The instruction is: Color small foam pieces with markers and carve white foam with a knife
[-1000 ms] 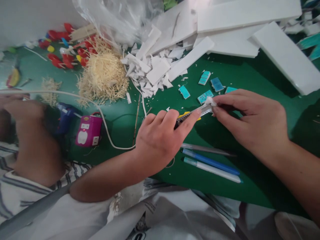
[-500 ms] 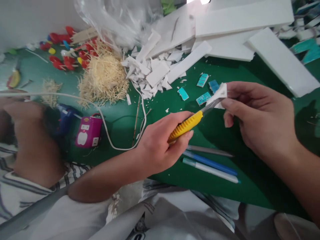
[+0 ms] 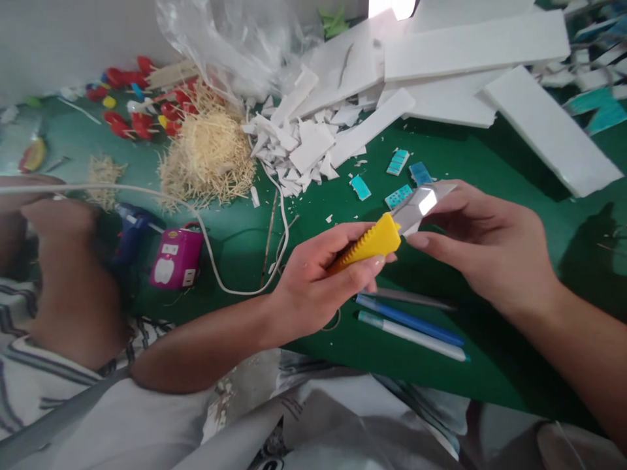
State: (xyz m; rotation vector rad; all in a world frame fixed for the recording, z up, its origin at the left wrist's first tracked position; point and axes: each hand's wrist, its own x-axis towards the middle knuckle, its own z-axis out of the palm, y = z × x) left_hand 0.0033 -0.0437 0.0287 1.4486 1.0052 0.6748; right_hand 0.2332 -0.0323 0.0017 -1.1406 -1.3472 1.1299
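My left hand (image 3: 323,277) is closed around a yellow utility knife (image 3: 375,240), its blade extended up and to the right and catching the light. My right hand (image 3: 499,235) pinches a small white foam piece (image 3: 413,228), mostly hidden behind the blade and fingers. The blade lies across this piece, close to the right fingertips; whether it touches them I cannot tell. Just beyond the hands lie several small teal and blue foam pieces, among them a striped one (image 3: 398,162) and a dotted one (image 3: 398,196).
A blue pen (image 3: 411,320), a white pen (image 3: 414,336) and a grey pointed tool (image 3: 416,299) lie below my hands. White foam scraps (image 3: 313,143) and boards (image 3: 475,46) fill the back. At left are wood shavings (image 3: 210,153), a purple power adapter (image 3: 176,258), a cable and another person's arm (image 3: 68,274).
My left hand has turned over, so the knife's yellow side faces up and its blade shows broadly. The white foam piece was lifted into clear view, then lowered behind the blade.
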